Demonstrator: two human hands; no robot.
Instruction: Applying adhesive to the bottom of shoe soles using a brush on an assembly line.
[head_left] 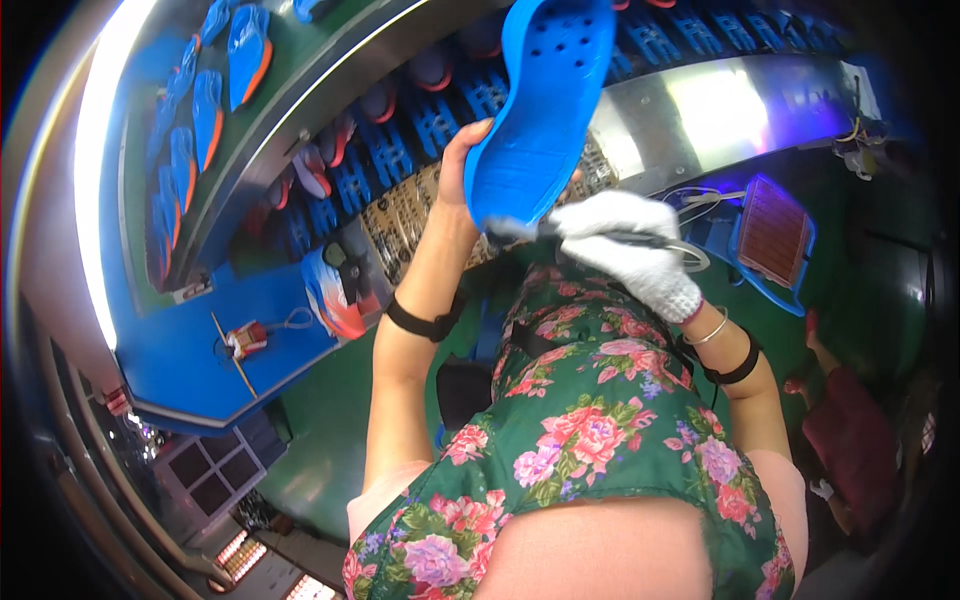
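The left arm [397, 375] stretches up left of the blue sole [540, 110], bare left hand [456, 182] clasping its edge; gloved right hand [622, 243] curls tightly at its lower right.

A dark green apron [600, 450] covers the front of the body, printed with big pink roses, lilac blooms, small violet-blue sprigs and olive leaves. A narrow black strip [535, 343] crosses the apron near its far end. Short pale pink sleeves [785, 500] show beside the apron on both sides. Out past the apron's far left, the left hand [455, 185] is bare, and a black band [425, 321] rings that forearm. Beyond the apron's right edge, the right hand [622, 248] wears a white knit glove with a ribbed, purplish-edged cuff [684, 304]; a thin, shiny bangle [712, 328] and another black band circle that arm.
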